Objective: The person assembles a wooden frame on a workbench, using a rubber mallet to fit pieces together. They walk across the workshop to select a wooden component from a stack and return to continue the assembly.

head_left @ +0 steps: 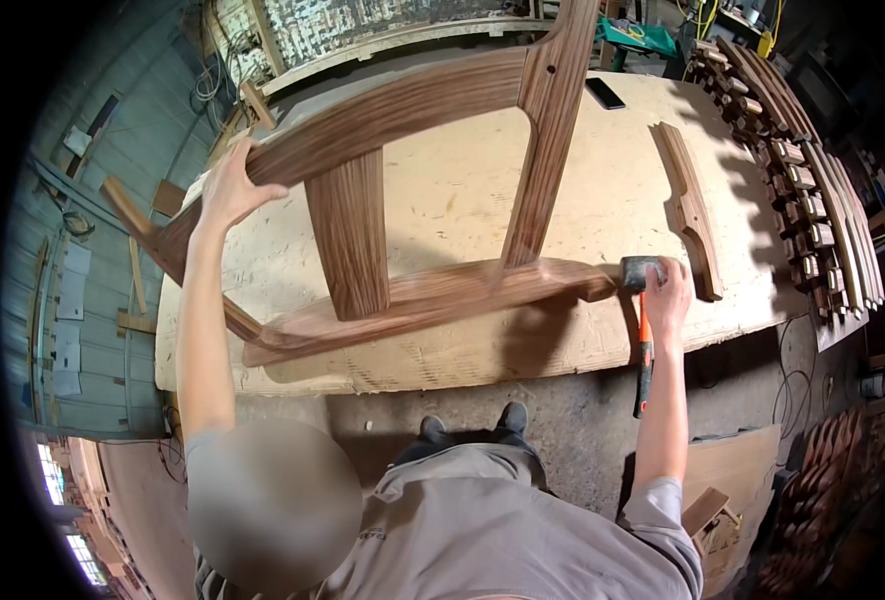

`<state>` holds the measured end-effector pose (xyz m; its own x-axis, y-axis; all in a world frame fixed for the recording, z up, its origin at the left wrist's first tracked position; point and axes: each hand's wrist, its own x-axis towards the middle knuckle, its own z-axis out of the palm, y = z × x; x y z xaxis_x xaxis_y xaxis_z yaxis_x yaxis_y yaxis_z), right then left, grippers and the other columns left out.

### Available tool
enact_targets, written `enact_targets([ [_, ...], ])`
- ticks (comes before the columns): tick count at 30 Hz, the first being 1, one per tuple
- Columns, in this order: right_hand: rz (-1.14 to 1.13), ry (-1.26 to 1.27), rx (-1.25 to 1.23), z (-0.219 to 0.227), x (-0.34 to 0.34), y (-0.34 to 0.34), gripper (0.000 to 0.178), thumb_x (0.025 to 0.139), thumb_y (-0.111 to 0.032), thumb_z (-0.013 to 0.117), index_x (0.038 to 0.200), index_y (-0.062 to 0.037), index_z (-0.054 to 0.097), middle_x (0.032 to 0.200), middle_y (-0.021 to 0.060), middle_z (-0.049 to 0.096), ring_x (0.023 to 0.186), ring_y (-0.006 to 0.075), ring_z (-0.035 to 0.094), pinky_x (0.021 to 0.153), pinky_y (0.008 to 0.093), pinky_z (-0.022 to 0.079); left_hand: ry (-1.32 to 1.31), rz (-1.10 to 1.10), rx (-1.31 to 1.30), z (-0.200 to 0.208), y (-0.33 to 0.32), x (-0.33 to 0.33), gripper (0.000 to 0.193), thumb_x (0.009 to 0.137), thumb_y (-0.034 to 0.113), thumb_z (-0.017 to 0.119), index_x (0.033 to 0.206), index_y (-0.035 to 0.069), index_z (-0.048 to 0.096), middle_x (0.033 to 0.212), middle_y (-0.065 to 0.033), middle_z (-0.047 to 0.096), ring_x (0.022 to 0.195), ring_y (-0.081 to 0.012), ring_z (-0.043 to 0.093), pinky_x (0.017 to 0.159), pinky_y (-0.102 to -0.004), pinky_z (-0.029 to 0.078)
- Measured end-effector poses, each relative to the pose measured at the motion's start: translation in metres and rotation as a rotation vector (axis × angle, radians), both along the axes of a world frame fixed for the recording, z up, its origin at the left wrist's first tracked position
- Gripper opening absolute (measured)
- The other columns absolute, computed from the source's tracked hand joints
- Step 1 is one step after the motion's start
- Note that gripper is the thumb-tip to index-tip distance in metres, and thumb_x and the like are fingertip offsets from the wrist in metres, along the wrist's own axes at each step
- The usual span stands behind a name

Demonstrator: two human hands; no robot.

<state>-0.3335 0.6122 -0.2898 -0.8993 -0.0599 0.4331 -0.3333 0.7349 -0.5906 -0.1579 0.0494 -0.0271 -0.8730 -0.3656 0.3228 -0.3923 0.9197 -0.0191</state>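
Observation:
A brown, striped-grain wooden chair frame (393,105) stands tilted over the worktable (443,200). Its broad slat (348,235) runs from the upper rail down to a curved lower rail (413,312), which is smeared by motion. My left hand (231,188) grips the left part of the upper rail, thumb toward me and the other fingers partly hidden behind the wood. At the lower rail's right end, my right hand (673,290) is closed around the dark head of a mallet (645,345). The mallet's orange and black handle hangs down toward me. Whether its head touches the rail I cannot tell.
On the table's right side lies a loose curved wooden piece (698,215). A black phone (606,93) rests near the far edge. Stacked wooden parts (813,220) line the right. Cardboard with a small wooden piece (705,510) is on the floor at lower right.

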Motion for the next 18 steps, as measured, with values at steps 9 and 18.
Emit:
enact_targets([
  [9,-0.092,-0.425,0.616,-0.089,0.059,0.055,0.036,0.084,-0.03,0.062,0.105,-0.002,0.054,0.098,0.0239,0.061,0.096,0.0409,0.061,0.078,0.0504,0.05,-0.176,-0.001,0.283,0.018,0.091,0.034,0.079,0.054,0.021,0.088,0.122,-0.004,0.056,0.111,-0.0211,0.066,0.105,-0.0317,0.063,0.093,-0.0368,0.046],
  [18,-0.044,-0.79,-0.388,0.005,0.016,0.064,0.023,0.082,-0.015,0.066,0.092,-0.0036,0.048,0.064,0.0031,0.05,0.046,0.0117,0.047,0.041,0.0281,0.037,-0.165,-0.147,0.179,0.018,0.092,0.053,0.074,0.054,0.028,0.087,0.114,-0.007,0.06,0.1,-0.0252,0.067,0.097,-0.0381,0.065,0.086,-0.0393,0.05],
])
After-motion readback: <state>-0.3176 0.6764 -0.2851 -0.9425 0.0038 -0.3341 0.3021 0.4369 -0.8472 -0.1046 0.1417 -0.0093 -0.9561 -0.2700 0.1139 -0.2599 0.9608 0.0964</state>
